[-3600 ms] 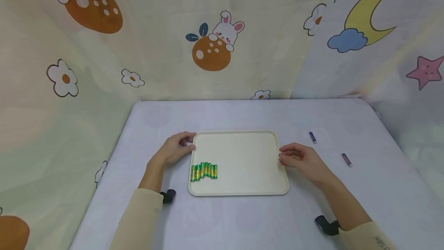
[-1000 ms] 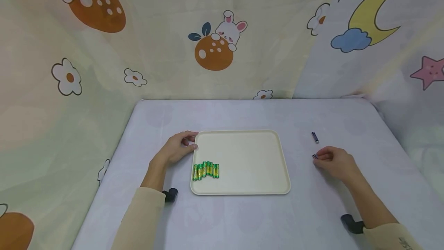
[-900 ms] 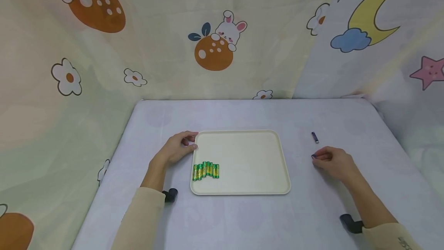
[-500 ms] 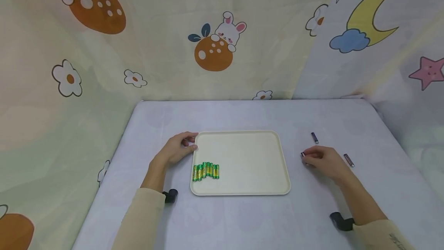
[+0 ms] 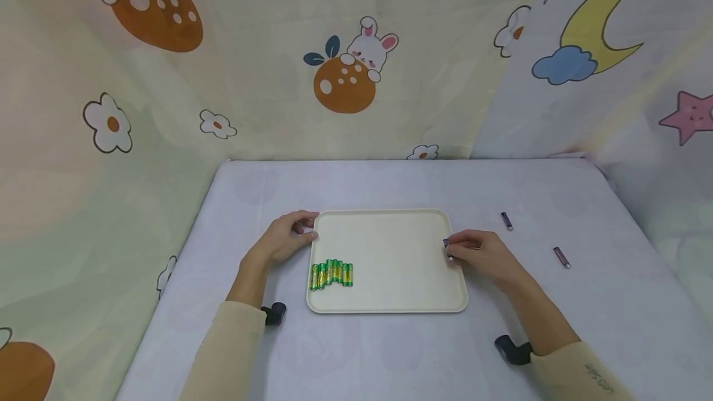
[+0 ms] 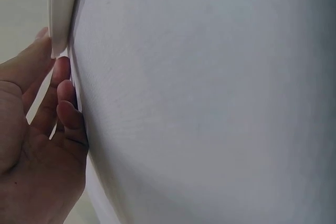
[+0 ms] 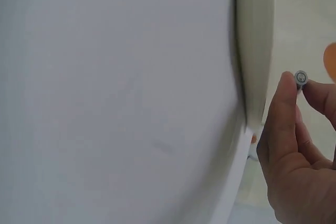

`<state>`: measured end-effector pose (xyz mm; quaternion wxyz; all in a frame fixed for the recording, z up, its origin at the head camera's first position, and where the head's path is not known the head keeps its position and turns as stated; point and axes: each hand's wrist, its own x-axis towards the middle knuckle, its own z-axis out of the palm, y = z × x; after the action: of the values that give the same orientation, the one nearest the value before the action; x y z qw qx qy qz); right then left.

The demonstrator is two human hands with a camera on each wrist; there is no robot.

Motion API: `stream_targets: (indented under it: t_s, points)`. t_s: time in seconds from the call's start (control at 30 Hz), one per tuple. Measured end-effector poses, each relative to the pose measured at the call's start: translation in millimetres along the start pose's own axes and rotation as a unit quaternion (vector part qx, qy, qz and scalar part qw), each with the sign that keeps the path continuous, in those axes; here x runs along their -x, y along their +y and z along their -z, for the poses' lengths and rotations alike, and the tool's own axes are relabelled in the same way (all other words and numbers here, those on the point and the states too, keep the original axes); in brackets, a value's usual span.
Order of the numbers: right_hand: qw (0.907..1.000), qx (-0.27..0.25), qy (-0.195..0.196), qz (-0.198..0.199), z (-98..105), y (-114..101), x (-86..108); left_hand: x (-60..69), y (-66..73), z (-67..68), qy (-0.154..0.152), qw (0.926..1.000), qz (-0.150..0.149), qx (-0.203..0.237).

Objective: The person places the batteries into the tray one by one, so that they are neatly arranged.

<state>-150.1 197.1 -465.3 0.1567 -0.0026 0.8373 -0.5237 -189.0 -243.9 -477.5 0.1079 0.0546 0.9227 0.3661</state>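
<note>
A cream rectangular tray [image 5: 390, 228] lies on the white-covered table. My left hand [image 5: 286, 234] grips its left rim; in the left wrist view the thumb touches the tray's edge [image 6: 60, 14] while the other fingers curl below it. Inside the tray, several green-and-yellow batteries [image 5: 331, 273] lie side by side in a row near the left wall. My right hand [image 5: 481, 255] pinches a dark battery [image 5: 447, 249] between thumb and fingertips at the tray's right rim. In the right wrist view, that battery's round end [image 7: 301, 77] points at the camera.
Two more dark batteries lie on the table [image 5: 390, 351] to the right of the tray: one farther back [image 5: 506, 221], the other [image 5: 561, 257] farther right. A patterned fabric wall [image 5: 250, 67] rises behind the table and at its sides.
My right hand has moved left with the dark battery, from the table on the right to the tray's right rim. The left hand and the green batteries stay where they were.
</note>
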Motion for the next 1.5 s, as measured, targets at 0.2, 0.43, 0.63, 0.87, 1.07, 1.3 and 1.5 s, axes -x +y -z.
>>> stream_targets:
  t_s: [0.2,0.43,0.63,0.87,1.07,1.3,1.5]
  points:
    - [0.9986,-0.045,-0.023,0.018,-25.7,-23.1,-4.4,-2.7,2.8,3.7,-0.002,1.0000,0.002,-0.005]
    - [0.9971,-0.046,-0.054,0.027,-62.3,-33.4,-13.2,-2.6,1.2,2.1,-0.002,1.0000,0.009,-0.002]
    - [0.9963,-0.042,-0.073,0.018,-93.1,-45.0,-14.2,0.2,-0.9,-1.2,-0.006,0.9999,0.012,0.005]
    - [0.9947,-0.039,-0.094,-0.006,-122.1,-56.8,-13.6,0.5,-2.1,0.3,-0.002,1.0000,0.005,0.007]
    - [0.9943,-0.010,-0.106,0.000,-136.6,-59.1,-13.0,-0.7,-2.4,0.6,-0.004,0.9999,0.004,0.008]
    - [0.9950,0.007,-0.098,0.016,-146.0,-61.7,-13.7,-1.2,-2.3,2.2,-0.001,0.9999,0.010,0.005]
    - [0.9939,0.042,-0.100,0.023,-142.7,-63.1,-8.9,-0.7,-2.6,0.7,-0.008,0.9998,0.012,0.010]
